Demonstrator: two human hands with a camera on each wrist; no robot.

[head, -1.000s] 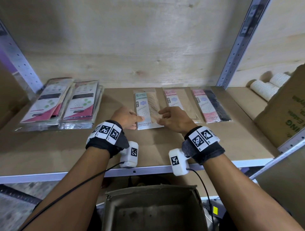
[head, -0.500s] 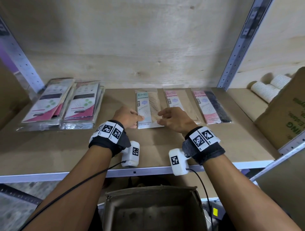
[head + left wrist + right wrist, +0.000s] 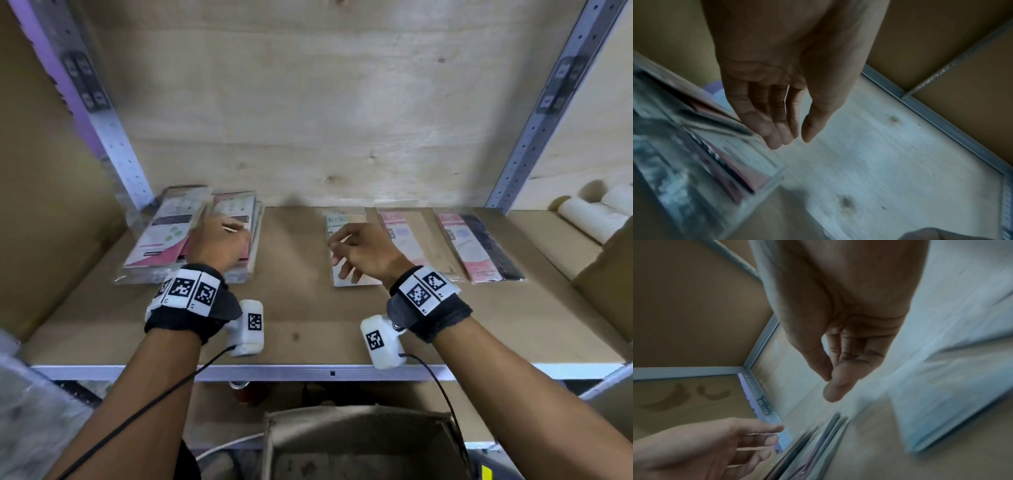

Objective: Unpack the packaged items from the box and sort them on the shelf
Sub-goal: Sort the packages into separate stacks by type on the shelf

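Note:
Flat plastic packets lie on the wooden shelf board (image 3: 301,329). Two overlapping piles of pink-and-white packets (image 3: 161,236) sit at the left. A blue packet (image 3: 337,219), a pink-and-beige packet (image 3: 407,236) and a pink-and-black packet (image 3: 479,250) lie side by side at the centre right. My left hand (image 3: 219,240) hovers over the right-hand pile, fingers relaxed and empty (image 3: 793,139). My right hand (image 3: 356,253) is spread loosely above the blue packet and holds nothing (image 3: 830,386). The open cardboard box (image 3: 359,442) stands below the shelf edge.
Perforated metal uprights (image 3: 113,137) (image 3: 534,126) frame the bay against a plywood back wall. White ribbed rolls (image 3: 592,219) and a large cardboard carton (image 3: 609,267) occupy the neighbouring bay on the right. Bare board lies between the piles and the blue packet.
Both hands were at the near end of the blue packet. The left hand has swung left over the piles; the right hand has come off the packet and spread above it.

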